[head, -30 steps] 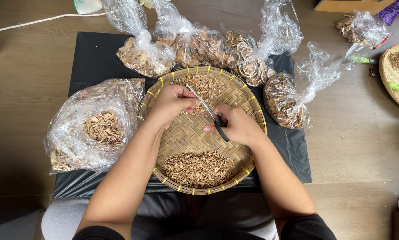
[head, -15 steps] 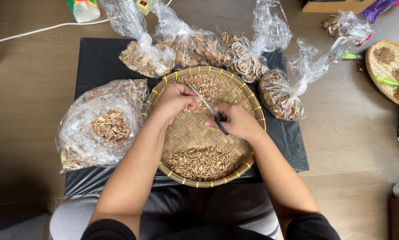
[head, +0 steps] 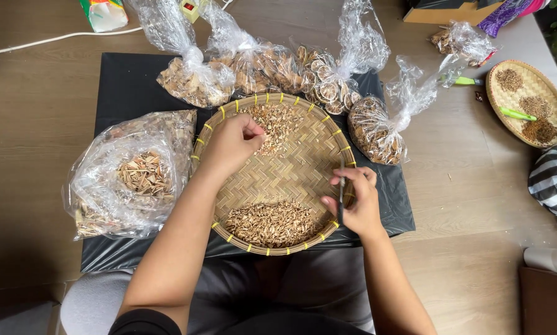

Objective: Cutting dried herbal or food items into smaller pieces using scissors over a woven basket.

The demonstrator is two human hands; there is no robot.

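Note:
A round woven bamboo tray (head: 315, 139) lies on a black mat (head: 92, 80) in front of me. It holds one heap of chopped dried herb at the far side (head: 277, 121) and another at the near side (head: 271, 223). My left hand (head: 229, 144) rests on the far heap with the fingers pinched into the pieces. My right hand (head: 353, 200) sits over the tray's right rim and grips a thin dark tool (head: 341, 186), probably scissors, pointing away from me.
Several tied clear bags of dried material line the mat's far edge (head: 194, 77), with one at the right (head: 377, 127). An open bag of wood chips (head: 135, 174) lies at the left. A second woven tray (head: 530, 102) with small heaps sits far right.
My hands have come apart. The right hand drew the tool back to the tray's right rim, and the left hand moved onto the far heap.

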